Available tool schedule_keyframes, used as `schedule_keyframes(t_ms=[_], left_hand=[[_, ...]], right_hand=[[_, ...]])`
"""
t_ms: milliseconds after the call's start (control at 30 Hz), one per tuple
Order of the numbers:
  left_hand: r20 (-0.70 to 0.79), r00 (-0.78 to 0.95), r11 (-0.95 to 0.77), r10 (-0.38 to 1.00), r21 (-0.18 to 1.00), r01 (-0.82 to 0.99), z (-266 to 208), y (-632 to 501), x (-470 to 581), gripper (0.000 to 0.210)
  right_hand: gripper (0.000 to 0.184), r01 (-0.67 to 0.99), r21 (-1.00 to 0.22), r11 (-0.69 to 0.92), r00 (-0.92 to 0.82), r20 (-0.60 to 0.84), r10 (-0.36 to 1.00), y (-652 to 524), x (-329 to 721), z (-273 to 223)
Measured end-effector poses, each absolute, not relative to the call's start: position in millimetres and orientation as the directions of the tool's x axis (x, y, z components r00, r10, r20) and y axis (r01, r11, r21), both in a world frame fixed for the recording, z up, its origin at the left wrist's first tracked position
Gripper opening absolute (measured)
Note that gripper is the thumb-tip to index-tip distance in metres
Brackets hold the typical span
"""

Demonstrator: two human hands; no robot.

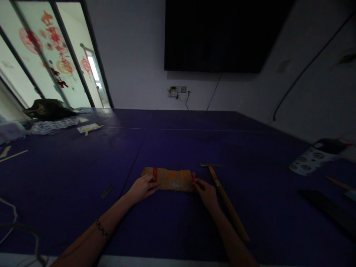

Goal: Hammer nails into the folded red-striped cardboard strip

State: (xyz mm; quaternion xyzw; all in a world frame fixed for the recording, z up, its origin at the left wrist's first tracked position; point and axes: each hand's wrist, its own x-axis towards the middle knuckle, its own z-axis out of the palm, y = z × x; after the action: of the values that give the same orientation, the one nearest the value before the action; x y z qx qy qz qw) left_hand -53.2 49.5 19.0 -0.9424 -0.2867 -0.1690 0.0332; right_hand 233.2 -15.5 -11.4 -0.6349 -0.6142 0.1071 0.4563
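A flat, speckled tan block [172, 180] with red bands near both ends and orange patches on top lies on the purple tabletop [167, 148]. My left hand [142, 188] grips its left end, fingers on top and thumb along the near edge. At the right end, my right hand [205, 191] pinches the corner by the red band. A hammer [230, 207] with a long wooden handle and a narrow metal head lies just right of my right hand. Several thin dark metal pieces [107, 191], possibly nails, rest to the left of my left hand.
At the right lie a white patterned container [311, 160], a long black object [330, 209] and a wooden-handled tool [340, 183]. A dark bag [51, 108] and a white packet [89, 128] are at the far left. A pale cable [12, 207] curls at the near left.
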Motion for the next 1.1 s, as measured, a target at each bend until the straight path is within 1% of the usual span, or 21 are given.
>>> schedule_keyframes(t_ms=[133, 300, 433, 533, 600, 667, 700, 767, 867, 933, 1000, 1100], left_hand=[[0.364, 0.783, -0.844, 0.505, 0.020, 0.535, 20, 48, -53, 0.024], [0.365, 0.808, -0.874, 0.462, 0.030, 0.486, 21, 44, -48, 0.025], [0.296, 0.848, -0.890, 0.438, 0.011, 0.456, 27, 40, -38, 0.029], [0.250, 0.858, -0.884, 0.449, -0.015, 0.467, 36, 37, -24, 0.024], [0.237, 0.858, -0.883, 0.456, -0.002, 0.470, 42, 36, -8, 0.020], [0.220, 0.874, -0.901, 0.433, 0.067, 0.429, 46, 36, 12, 0.015], [0.213, 0.885, -0.910, 0.415, 0.123, 0.397, 46, 36, 24, 0.013], [0.226, 0.878, -0.892, 0.421, 0.276, 0.357, 45, 39, 48, 0.012], [0.275, 0.807, -0.775, 0.522, 0.549, 0.314, 34, 44, 80, 0.012], [0.281, 0.730, -0.655, 0.623, 0.697, 0.292, 24, 47, 93, 0.013], [0.267, 0.665, -0.551, 0.698, 0.793, 0.259, 14, 48, 99, 0.011], [0.237, 0.642, -0.469, 0.729, 0.856, 0.216, 3, 49, 100, 0.011]], right_hand=[[0.020, 0.735, -0.656, 0.169, 0.196, 0.445, 0.874, -15, 234, -9], [0.019, 0.801, -0.572, 0.176, 0.137, 0.462, 0.876, -13, 230, -7], [0.020, 0.835, -0.519, 0.182, 0.096, 0.463, 0.881, -12, 225, -6], [0.021, 0.851, -0.495, 0.175, 0.088, 0.462, 0.882, -11, 222, -6], [0.021, 0.857, -0.489, 0.166, 0.091, 0.460, 0.883, -11, 221, -6], [0.020, 0.859, -0.487, 0.156, 0.098, 0.456, 0.885, -11, 222, -6], [0.020, 0.860, -0.488, 0.151, 0.102, 0.454, 0.885, -11, 222, -6], [0.020, 0.858, -0.492, 0.147, 0.107, 0.451, 0.886, -12, 223, -6], [0.022, 0.852, -0.500, 0.153, 0.104, 0.448, 0.888, -15, 226, -5], [0.024, 0.849, -0.505, 0.156, 0.102, 0.446, 0.889, -17, 227, -5], [0.026, 0.845, -0.512, 0.156, 0.104, 0.443, 0.890, -18, 228, -5], [0.027, 0.836, -0.526, 0.155, 0.108, 0.436, 0.894, -20, 227, -6]])
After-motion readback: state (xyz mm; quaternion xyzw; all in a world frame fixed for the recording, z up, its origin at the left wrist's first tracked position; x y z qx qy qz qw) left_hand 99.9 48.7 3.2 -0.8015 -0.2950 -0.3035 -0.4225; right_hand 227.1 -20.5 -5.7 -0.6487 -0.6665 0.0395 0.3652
